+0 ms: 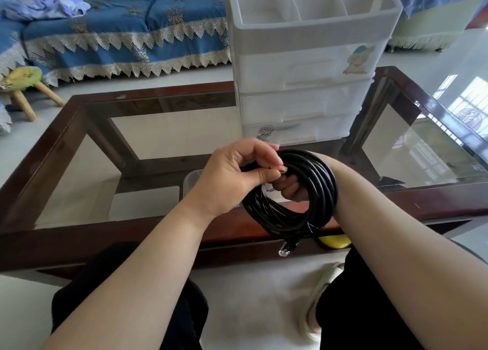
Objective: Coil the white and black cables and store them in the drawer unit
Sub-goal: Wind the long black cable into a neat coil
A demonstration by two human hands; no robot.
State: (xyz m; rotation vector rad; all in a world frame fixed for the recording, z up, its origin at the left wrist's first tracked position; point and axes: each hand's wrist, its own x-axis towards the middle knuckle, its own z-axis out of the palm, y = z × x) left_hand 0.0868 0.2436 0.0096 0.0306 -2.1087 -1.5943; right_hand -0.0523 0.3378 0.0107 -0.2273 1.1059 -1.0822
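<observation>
Your left hand (232, 175) pinches the coiled black cable (298, 199); your right hand (291, 188), mostly hidden inside the coil, grasps it.

Blue sofa (126, 30), glass-topped table (66, 143)

Cable coil held over the table's near edge

The drawer unit (303, 85) stands on the table (79, 143), behind the coil (295, 199). Left hand (232, 175) is left of the coil, right hand (290, 188) inside it. Sofa (118, 33) lies behind, stool (23, 85) far left.
</observation>
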